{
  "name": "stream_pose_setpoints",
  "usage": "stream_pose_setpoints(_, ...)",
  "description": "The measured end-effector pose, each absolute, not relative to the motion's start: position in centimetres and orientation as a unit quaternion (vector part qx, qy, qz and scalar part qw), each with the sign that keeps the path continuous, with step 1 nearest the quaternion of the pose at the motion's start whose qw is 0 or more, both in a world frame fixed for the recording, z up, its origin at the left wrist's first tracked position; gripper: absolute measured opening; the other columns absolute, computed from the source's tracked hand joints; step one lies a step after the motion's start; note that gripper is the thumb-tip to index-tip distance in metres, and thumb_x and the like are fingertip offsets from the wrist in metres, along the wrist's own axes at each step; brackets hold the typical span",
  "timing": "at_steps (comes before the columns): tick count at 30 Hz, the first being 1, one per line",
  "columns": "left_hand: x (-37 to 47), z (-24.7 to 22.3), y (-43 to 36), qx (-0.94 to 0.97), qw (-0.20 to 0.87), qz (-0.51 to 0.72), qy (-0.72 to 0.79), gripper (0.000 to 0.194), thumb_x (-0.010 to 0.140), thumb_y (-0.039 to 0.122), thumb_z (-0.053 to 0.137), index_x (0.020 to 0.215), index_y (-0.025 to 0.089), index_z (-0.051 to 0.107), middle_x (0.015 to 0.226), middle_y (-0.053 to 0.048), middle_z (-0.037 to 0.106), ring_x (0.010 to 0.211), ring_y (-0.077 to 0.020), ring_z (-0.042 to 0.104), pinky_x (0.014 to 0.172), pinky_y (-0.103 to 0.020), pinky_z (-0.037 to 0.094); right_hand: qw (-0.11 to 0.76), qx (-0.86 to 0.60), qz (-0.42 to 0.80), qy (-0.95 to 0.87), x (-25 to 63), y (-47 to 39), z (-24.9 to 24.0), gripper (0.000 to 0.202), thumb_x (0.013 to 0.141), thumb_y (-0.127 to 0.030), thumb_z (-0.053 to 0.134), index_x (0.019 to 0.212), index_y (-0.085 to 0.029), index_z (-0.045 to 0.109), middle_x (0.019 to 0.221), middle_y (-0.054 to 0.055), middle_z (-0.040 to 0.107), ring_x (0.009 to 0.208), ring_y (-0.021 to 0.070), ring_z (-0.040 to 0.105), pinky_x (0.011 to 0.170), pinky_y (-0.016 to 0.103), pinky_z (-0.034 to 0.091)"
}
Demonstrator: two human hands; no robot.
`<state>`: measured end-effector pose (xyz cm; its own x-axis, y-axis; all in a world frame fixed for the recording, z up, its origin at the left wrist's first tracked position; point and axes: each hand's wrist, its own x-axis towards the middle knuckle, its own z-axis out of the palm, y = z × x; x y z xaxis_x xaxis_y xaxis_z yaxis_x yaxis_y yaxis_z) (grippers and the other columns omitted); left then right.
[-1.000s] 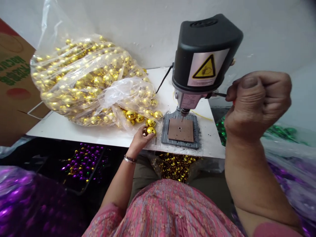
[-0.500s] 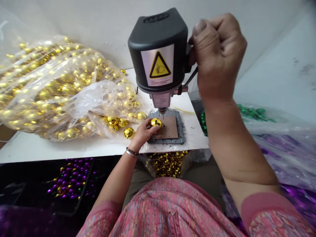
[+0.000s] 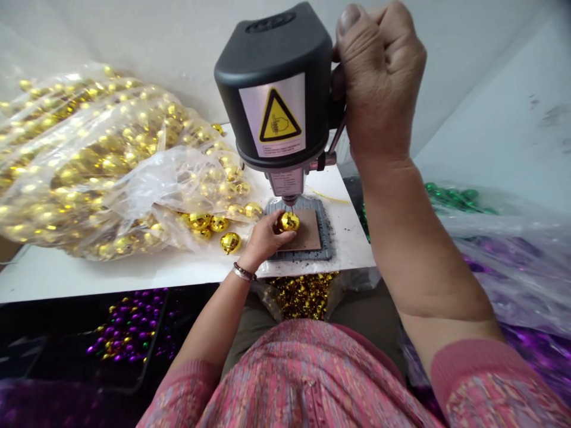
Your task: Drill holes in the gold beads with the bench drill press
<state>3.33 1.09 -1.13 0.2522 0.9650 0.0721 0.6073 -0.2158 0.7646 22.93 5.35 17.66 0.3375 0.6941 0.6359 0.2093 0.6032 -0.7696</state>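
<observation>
A small black drill press with a yellow warning label stands on the white table. My left hand pinches a shiny gold faceted ball over the brown board on the grey drill base. The ball sits directly beneath the drill's chuck; I cannot tell whether the bit touches it. Raised at the right side of the machine, my right hand is closed round the drill press lever, whose grip end is hidden by the fingers.
A large clear plastic bag of gold balls covers the left of the table. One loose gold ball lies left of my wrist. Below are a bag of gold pieces and purple beads. Green balls lie right.
The gold ball has moved slightly right, under the chuck, and turned in my left fingers. My view has shifted a little, and the right hand stays on the lever.
</observation>
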Motion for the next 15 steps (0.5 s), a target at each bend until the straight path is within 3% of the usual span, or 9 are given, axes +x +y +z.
stream_pose_setpoints(3, 4.0, -0.9, 1.4, 0.753, 0.289, 0.258, 0.531, 0.063, 0.073, 0.022, 0.084, 0.134, 0.015, 0.069, 0.132, -0.012, 0.073, 0.120, -0.0280, 0.067, 0.109, -0.040, 0.051, 0.713, -0.405, 0.169, -0.547, 22.9, 5.5, 17.6, 0.032, 0.100, -0.025, 0.050, 0.073, -0.019, 0.034, 0.062, -0.011, 0.039, 0.053, -0.0036, 0.038, 0.058, 0.007, 0.037)
stream_pose_setpoints(5, 4.4, -0.8, 1.7, 0.760, 0.288, 0.242, 0.531, 0.065, 0.072, 0.022, 0.085, 0.134, 0.015, 0.069, 0.137, -0.012, 0.071, 0.126, -0.0294, 0.065, 0.113, -0.041, 0.050, 0.708, -0.414, 0.168, -0.547, 23.0, 5.5, 17.7, 0.033, 0.101, -0.025, 0.050, 0.072, -0.020, 0.034, 0.062, -0.010, 0.040, 0.053, -0.0022, 0.037, 0.056, 0.009, 0.038)
stream_pose_setpoints(11, 4.5, -1.2, 1.9, 0.732, 0.347, 0.241, 0.535, 0.067, 0.074, 0.023, 0.085, 0.138, 0.016, 0.067, 0.130, -0.010, 0.075, 0.117, -0.0287, 0.070, 0.108, -0.042, 0.054, 0.699, -0.424, 0.167, -0.551, 23.0, 5.2, 17.5, 0.028, 0.102, -0.028, 0.051, 0.076, -0.017, 0.046, 0.059, -0.009, 0.040, 0.053, -0.0008, 0.038, 0.057, 0.011, 0.040)
stream_pose_setpoints(15, 4.5, -1.3, 1.7, 0.724, 0.353, 0.250, 0.537, 0.069, 0.073, 0.023, 0.086, 0.139, 0.017, 0.067, 0.129, -0.010, 0.076, 0.117, -0.0294, 0.070, 0.106, -0.042, 0.054, 0.732, -0.329, 0.158, -0.576, 23.1, 3.4, 16.7, 0.021, 0.101, -0.024, 0.053, 0.088, -0.011, 0.063, 0.062, -0.007, 0.048, 0.054, -0.0002, 0.046, 0.056, 0.014, 0.039)
